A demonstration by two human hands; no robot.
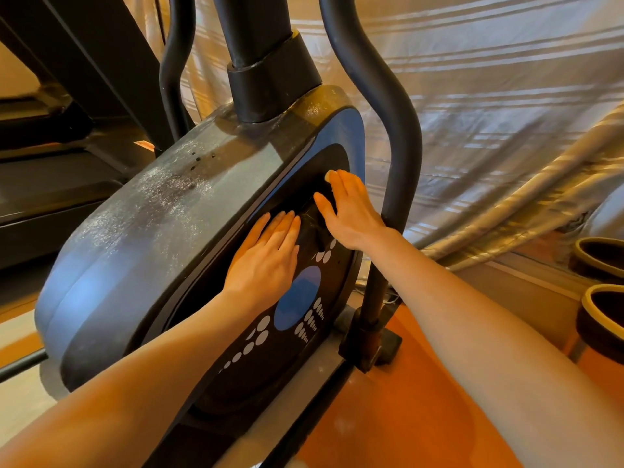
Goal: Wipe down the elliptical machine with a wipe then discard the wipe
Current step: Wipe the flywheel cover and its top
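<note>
The elliptical machine's flywheel housing (141, 238) fills the middle of the head view, grey and dusty on top, with a black side disc bearing a blue oval and white dots (297, 298). My left hand (266, 258) lies flat on that side disc with straight fingers. My right hand (347, 207) lies flat just above and to the right of it, fingers spread, beside the black curved arm bar (395, 157). No wipe shows under or between the hands; the dark patch between them is unclear.
A black centre post (266, 62) rises from the housing. A second bar (175, 62) stands at the left. Striped curtain fabric (506, 96) hangs behind. Two dark round pots (601, 319) stand at the right on the orange floor (405, 417). Dark equipment (50, 146) lies left.
</note>
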